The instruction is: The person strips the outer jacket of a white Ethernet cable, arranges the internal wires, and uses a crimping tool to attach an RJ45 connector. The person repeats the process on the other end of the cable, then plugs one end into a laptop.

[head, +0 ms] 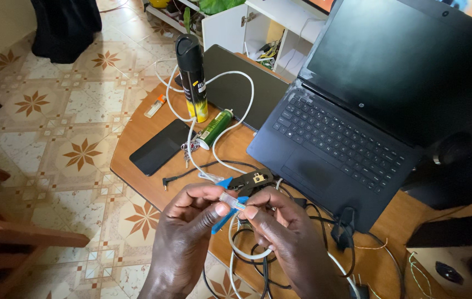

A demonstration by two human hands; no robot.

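Connector and cable end meet between two hands

Hands work close together above the near edge of the round wooden tabletop (136, 133). The left hand (183, 232) pinches a small clear plastic connector (230, 200) between thumb and forefinger, its grip narrow and closed on the piece. The right hand (286, 238) pinches the end of a white cable (247, 252) just beside it, with short coloured wires fanned at the tip and touching the mouth of the connector. Whether the wires are already seated inside is too small to tell; by the look of it, the cable end is stripped and the joining is in hand. A crimping tool (244, 185) with blue handles lies on the tabletop just behind the hands, untouched, so any pressing with it appears not yet done.

The white cable loops down below the right hand and runs back across the tabletop around a tall black spray can (192, 75) that stands upright with its cap on. A green cylinder (215, 128) lies on its side next to the can; what either holds cannot be seen. A dark phone (161, 147) lies flat to the left, an open laptop (358, 105) stands to the right, and an open white cabinet (263, 33) behind shows cluttered shelves.
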